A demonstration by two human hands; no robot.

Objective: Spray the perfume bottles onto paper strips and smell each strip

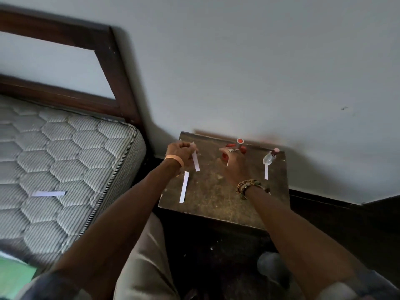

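Paper strip (196, 161) hangs from left hand (180, 153).

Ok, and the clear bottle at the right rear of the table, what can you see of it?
The clear bottle is small and see-through, glass or plastic, with a dull red cap at its far end. It sits near the right rear corner of the worn wooden table, close to the wall, seemingly tilted; blur hides more. A white paper strip runs from its base toward the camera. Neither the left hand nor the right hand touches it.
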